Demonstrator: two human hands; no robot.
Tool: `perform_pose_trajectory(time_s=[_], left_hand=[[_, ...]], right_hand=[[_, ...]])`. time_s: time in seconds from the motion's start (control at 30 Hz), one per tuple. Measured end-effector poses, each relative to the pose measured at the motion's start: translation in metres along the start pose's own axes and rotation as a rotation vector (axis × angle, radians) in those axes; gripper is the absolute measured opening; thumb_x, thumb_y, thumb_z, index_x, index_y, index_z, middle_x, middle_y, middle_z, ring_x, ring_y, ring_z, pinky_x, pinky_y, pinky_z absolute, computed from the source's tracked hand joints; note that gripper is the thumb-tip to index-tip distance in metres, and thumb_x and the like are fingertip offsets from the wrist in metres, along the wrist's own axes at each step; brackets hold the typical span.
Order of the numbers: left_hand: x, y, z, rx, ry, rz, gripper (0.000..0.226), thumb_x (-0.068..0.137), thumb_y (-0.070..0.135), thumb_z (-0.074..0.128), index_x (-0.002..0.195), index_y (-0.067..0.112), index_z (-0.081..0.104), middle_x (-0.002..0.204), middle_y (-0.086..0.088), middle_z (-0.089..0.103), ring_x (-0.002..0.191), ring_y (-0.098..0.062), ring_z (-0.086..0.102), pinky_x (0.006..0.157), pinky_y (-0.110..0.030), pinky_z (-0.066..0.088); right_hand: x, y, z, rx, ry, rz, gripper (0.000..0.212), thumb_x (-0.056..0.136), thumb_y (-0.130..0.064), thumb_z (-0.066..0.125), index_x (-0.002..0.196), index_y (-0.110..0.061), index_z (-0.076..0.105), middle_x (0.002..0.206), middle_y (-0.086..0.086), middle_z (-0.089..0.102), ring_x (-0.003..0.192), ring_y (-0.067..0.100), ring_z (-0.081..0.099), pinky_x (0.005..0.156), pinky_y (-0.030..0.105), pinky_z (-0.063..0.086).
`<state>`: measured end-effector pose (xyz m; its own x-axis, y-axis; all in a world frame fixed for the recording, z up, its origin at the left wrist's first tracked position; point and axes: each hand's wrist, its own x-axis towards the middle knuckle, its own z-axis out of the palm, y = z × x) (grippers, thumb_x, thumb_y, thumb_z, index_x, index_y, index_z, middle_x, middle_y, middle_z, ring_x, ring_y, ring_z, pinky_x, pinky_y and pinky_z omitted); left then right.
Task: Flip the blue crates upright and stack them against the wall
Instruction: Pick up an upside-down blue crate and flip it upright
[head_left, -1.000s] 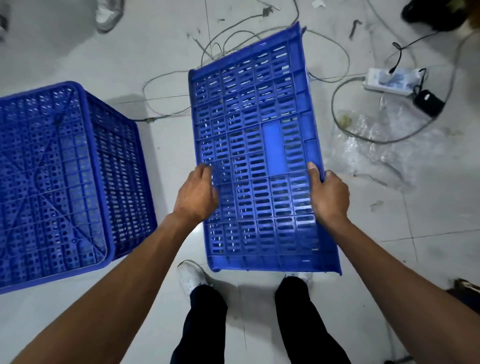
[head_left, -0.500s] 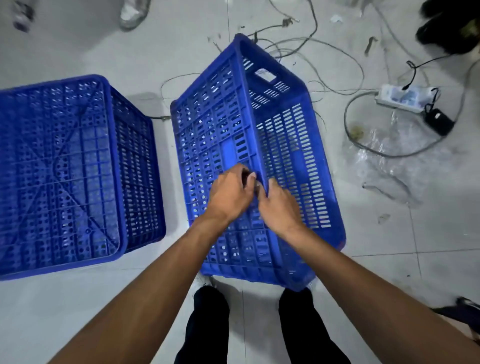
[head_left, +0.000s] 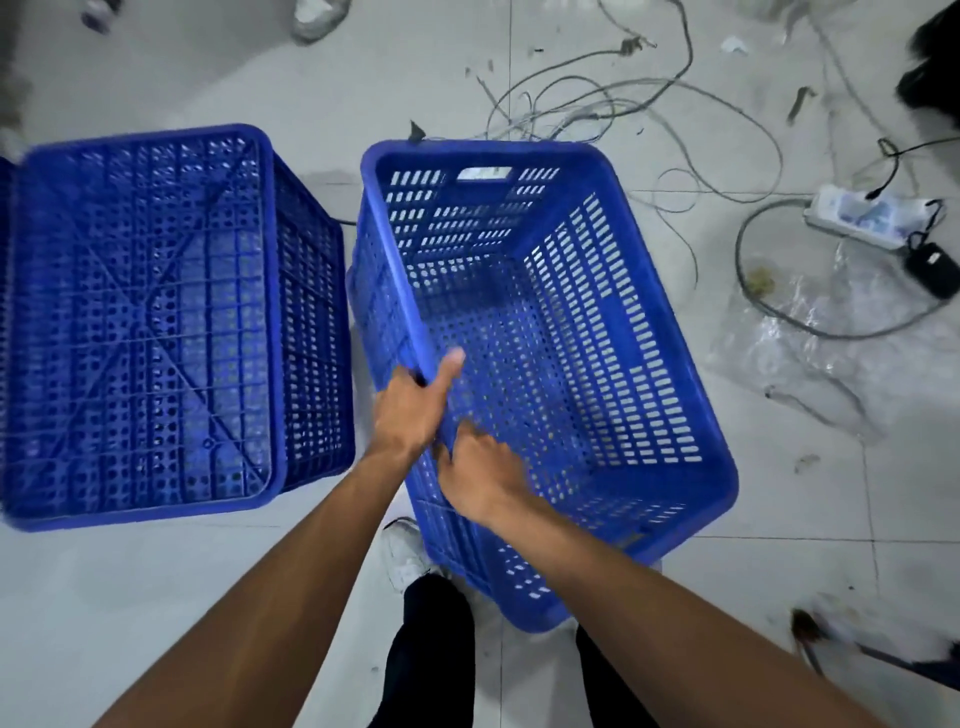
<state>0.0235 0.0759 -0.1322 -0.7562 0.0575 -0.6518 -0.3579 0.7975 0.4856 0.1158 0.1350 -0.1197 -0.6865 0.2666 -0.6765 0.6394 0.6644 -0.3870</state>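
Grips with the left hand (head_left: 413, 410) the left long rim of the open crate (head_left: 597, 364), with the thumb (head_left: 451, 364) laid straight along the inside of the rim and the other fingers hooked over its outer side, mostly hidden. Clasps with the right hand (head_left: 480, 478) the same rim just nearer the body, touching the left hand, with fingers (head_left: 470, 434) curled in against the slotted wall; cannot tell how far round the rim they reach. Holds that crate mouth up in front of the legs, slightly tilted, with a white shoe (head_left: 404, 551) just beside its near left wall; cannot tell whether resting on the tiled floor (head_left: 156, 597) or lifted off it. Just beside it on the left, across a narrow gap, the overturned crate (head_left: 145, 322), base up, flat on the floor, touched by neither hand. Beyond and to the right, on the floor: loose cables (head_left: 623, 98), a white power strip (head_left: 857, 215), a black adapter (head_left: 932, 265) and a crumpled clear plastic sheet (head_left: 810, 353).
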Motion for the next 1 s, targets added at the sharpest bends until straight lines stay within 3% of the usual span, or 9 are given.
perform_pose_trajectory(time_s=[0.07,0.13,0.23,0.4,0.53,0.67,0.87,1.0], left_hand=[[0.004,-0.013,0.003,0.066,0.004,-0.011,0.047,0.085,0.048,0.068,0.099,0.007,0.05,0.094,-0.011,0.063,0.096,-0.034,0.061,0.077,-0.037,0.045],[0.012,-0.026,0.004,0.105,0.016,-0.037,0.041,0.088,0.032,0.067,0.111,0.003,0.049,0.108,-0.018,0.063,0.104,-0.038,0.061,0.084,-0.039,0.047],[0.022,-0.043,0.004,0.111,0.011,-0.067,0.042,0.09,0.026,0.063,0.119,0.001,0.047,0.117,-0.021,0.062,0.107,-0.039,0.06,0.088,-0.042,0.051],[0.043,-0.077,-0.004,0.148,0.057,-0.167,0.04,0.09,0.028,0.062,0.118,0.002,0.052,0.118,-0.02,0.062,0.108,-0.039,0.06,0.09,-0.043,0.05],[0.062,-0.099,-0.003,0.193,0.062,-0.208,0.041,0.091,0.028,0.06,0.122,0.002,0.052,0.119,-0.022,0.061,0.106,-0.041,0.061,0.088,-0.047,0.053],[0.075,-0.115,-0.001,0.251,0.079,-0.225,0.042,0.092,0.025,0.059,0.125,0.0,0.048,0.119,-0.026,0.06,0.106,-0.045,0.06,0.088,-0.051,0.053],[0.08,-0.127,0.003,0.277,0.123,-0.212,0.046,0.093,0.02,0.059,0.129,0.001,0.037,0.117,-0.028,0.059,0.105,-0.047,0.059,0.085,-0.051,0.05],[0.078,-0.126,0.002,0.257,0.163,-0.169,0.045,0.095,0.021,0.058,0.128,0.003,0.035,0.119,-0.027,0.058,0.104,-0.047,0.059,0.082,-0.05,0.047]], right_hand=[[0.006,0.0,0.009,0.011,-0.091,0.011,0.047,0.099,-0.043,0.042,0.125,-0.004,0.047,0.127,0.019,0.059,0.118,0.038,0.056,0.09,0.043,0.044],[0.014,0.003,0.017,0.048,-0.171,0.022,0.049,0.097,-0.048,0.043,0.122,-0.006,0.051,0.125,0.02,0.061,0.117,0.037,0.057,0.089,0.04,0.045],[0.027,0.025,0.02,0.109,-0.196,0.076,0.046,0.097,-0.048,0.042,0.114,-0.008,0.056,0.117,0.017,0.065,0.108,0.034,0.061,0.081,0.036,0.045],[0.056,0.079,0.004,0.091,-0.186,0.185,0.031,0.101,-0.039,0.04,0.107,-0.01,0.051,0.078,0.005,0.055,0.067,0.024,0.053,0.059,0.034,0.039],[0.074,0.122,-0.016,0.034,-0.043,0.237,0.026,0.099,-0.035,0.043,0.102,-0.01,0.051,0.094,0.011,0.058,0.085,0.034,0.057,0.069,0.036,0.041],[0.09,0.156,-0.044,-0.072,0.11,0.267,0.036,0.098,-0.032,0.044,0.12,-0.004,0.052,0.123,0.018,0.059,0.109,0.039,0.059,0.085,0.042,0.046],[0.124,0.17,-0.072,-0.089,0.431,0.369,0.037,0.097,-0.033,0.045,0.115,-0.001,0.054,0.115,0.022,0.063,0.104,0.042,0.06,0.085,0.041,0.047],[0.139,0.165,-0.077,-0.06,0.581,0.332,0.039,0.095,-0.032,0.055,0.118,0.0,0.049,0.121,0.018,0.052,0.111,0.037,0.053,0.083,0.044,0.046]])
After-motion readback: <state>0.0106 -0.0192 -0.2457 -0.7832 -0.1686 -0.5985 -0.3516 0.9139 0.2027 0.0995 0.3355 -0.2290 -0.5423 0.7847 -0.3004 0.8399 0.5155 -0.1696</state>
